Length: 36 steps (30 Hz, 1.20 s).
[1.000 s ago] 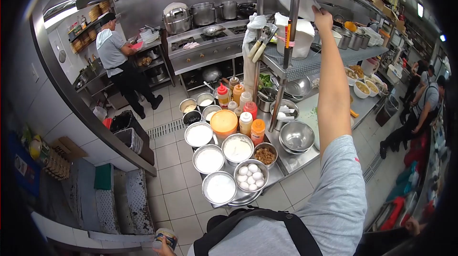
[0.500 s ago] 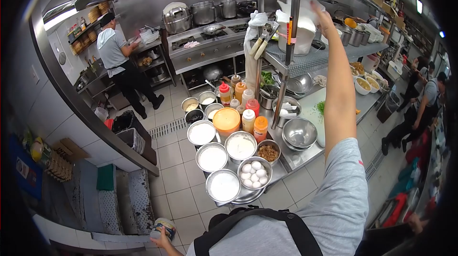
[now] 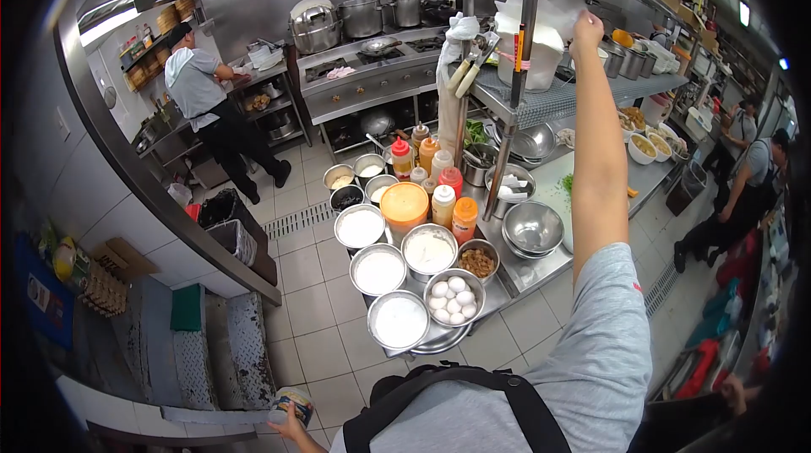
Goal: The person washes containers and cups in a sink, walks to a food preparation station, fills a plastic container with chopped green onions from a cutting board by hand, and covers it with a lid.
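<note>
Guide the pale sheet [image 3: 557, 12] clear of the post, above the white container [image 3: 509, 75] by the shelf's near left corner, and hold the jar [image 3: 298, 400] level, out beyond the table's near left corner. Your right hand's [image 3: 588, 34] grip looks nearly closed, seemingly pinching the sheet's edge, though blur hides the contact; your left hand's [image 3: 291, 424] grip is part-open, wrapped around the jar.

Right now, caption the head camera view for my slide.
Kitchen at work: right hand raised beside the white tub, left hand low with a labelled jar, a bowl of eggs between them.
</note>
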Motion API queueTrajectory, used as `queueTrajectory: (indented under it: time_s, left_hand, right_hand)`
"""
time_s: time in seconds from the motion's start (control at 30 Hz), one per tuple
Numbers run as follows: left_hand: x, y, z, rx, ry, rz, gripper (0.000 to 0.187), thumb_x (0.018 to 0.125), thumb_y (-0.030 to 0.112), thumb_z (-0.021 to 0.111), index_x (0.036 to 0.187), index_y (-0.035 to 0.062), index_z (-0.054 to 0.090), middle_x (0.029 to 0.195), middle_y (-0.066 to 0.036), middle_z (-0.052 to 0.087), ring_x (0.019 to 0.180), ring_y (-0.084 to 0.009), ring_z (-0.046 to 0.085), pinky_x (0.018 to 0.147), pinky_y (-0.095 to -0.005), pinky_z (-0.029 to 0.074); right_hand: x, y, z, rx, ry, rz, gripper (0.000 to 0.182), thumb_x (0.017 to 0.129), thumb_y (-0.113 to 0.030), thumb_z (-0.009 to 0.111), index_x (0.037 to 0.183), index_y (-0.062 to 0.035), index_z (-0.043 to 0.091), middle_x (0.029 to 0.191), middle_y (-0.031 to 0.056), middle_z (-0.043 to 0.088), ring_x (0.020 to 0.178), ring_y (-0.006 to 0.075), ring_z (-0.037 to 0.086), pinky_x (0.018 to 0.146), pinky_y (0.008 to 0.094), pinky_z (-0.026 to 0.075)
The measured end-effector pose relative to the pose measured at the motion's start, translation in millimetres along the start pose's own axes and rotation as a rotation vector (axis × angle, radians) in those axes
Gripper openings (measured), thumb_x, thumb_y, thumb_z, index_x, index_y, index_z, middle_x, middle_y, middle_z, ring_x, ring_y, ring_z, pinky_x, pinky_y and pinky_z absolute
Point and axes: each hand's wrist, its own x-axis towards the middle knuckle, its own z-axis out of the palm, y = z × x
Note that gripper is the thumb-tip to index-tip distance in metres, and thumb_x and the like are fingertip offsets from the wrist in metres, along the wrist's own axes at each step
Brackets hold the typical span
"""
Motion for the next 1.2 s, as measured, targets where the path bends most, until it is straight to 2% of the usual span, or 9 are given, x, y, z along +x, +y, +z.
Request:
queueTrajectory:
  time_s: [0.17,0.37,0.53,0.67,0.8,0.93,1.03,1.13,1.2]
  left_hand:
    - [10,-3,-6,0.047,0.046,-0.003,0.116,0.043,0.046,0.084,0.139,0.0204,0.024,0.127,-0.033,0.033,0.116,-0.0416,0.039,0.094,-0.0460,0.038]
    - [19,9,2,0.104,0.085,0.071,0.117,0.042,0.050,0.083,0.137,0.0132,0.026,0.123,-0.028,0.042,0.112,-0.0397,0.044,0.094,-0.0449,0.039]
    - [5,42,-1,-0.342,-0.094,0.179,0.108,0.052,0.039,0.084,0.138,0.0101,0.023,0.127,-0.023,0.041,0.110,-0.0382,0.047,0.091,-0.0449,0.042]
    - [-22,98,-22,-0.840,-0.440,0.018,0.098,0.065,0.019,0.078,0.139,0.0115,0.013,0.133,-0.019,0.033,0.113,-0.0350,0.045,0.088,-0.0505,0.042]
    - [-6,120,-28,-0.780,-1.013,-0.080,0.056,0.080,0.043,0.059,0.126,0.0150,0.041,0.111,-0.010,0.058,0.098,-0.0236,0.058,0.073,-0.0396,0.045]
    - [-72,188,-62,-0.746,-1.400,-0.146,0.064,0.076,0.069,0.042,0.113,0.0172,0.050,0.095,-0.005,0.058,0.090,-0.0203,0.057,0.066,-0.0398,0.046]
    - [-99,220,-71,-0.655,-1.531,-0.226,0.071,0.075,0.073,0.039,0.114,0.0150,0.052,0.098,-0.007,0.059,0.090,-0.0247,0.056,0.070,-0.0470,0.043]
    - [-113,236,-82,-0.486,-1.737,-0.329,0.071,0.078,0.070,0.037,0.117,0.0123,0.051,0.103,-0.010,0.060,0.092,-0.0262,0.058,0.072,-0.0488,0.046]
    - [-106,236,-78,-0.417,-1.937,-0.158,0.061,0.083,0.059,0.042,0.120,0.0115,0.048,0.101,-0.008,0.059,0.097,-0.0228,0.057,0.075,-0.0434,0.050]
  right_hand:
    - [-47,-44,-3,0.780,0.177,0.200,0.033,0.086,-0.022,0.056,0.105,0.0038,0.047,0.094,0.0148,0.058,0.088,0.0248,0.058,0.078,0.0361,0.048]
    - [-55,-31,-13,0.606,-0.133,-0.051,0.034,0.089,-0.025,0.054,0.104,0.0038,0.047,0.094,0.0116,0.058,0.085,0.0247,0.060,0.072,0.0373,0.051]
    - [-93,-75,-35,0.691,0.276,0.107,0.026,0.089,-0.016,0.051,0.106,0.0034,0.048,0.098,0.0134,0.059,0.081,0.0239,0.061,0.070,0.0342,0.050]
    - [-74,-40,-60,0.090,0.560,-0.611,0.040,0.075,0.009,0.047,0.114,0.0006,0.044,0.107,0.0132,0.054,0.087,0.0228,0.057,0.079,0.0330,0.048]
    - [-268,-116,-69,0.399,-0.076,-0.240,0.025,0.084,-0.005,0.045,0.107,0.0015,0.050,0.102,0.0099,0.056,0.092,0.0179,0.056,0.080,0.0289,0.046]
    - [-519,-69,-108,0.147,-1.136,0.515,0.037,0.091,-0.019,0.043,0.126,-0.0052,0.041,0.116,0.0077,0.052,0.108,0.0193,0.049,0.092,0.0330,0.038]
    - [-631,-129,-130,0.362,-1.817,-0.330,0.064,0.081,-0.037,0.058,0.128,0.0003,0.037,0.127,0.0213,0.040,0.114,0.0321,0.044,0.098,0.0427,0.034]
    - [-665,-163,-119,0.458,-2.050,-0.531,0.072,0.080,-0.046,0.057,0.129,0.0020,0.035,0.130,0.0264,0.036,0.122,0.0385,0.035,0.103,0.0453,0.027]
    - [-670,-176,-108,-0.018,-2.487,-0.959,0.076,0.081,-0.051,0.054,0.130,0.0025,0.034,0.132,0.0278,0.034,0.125,0.0380,0.032,0.104,0.0433,0.025]
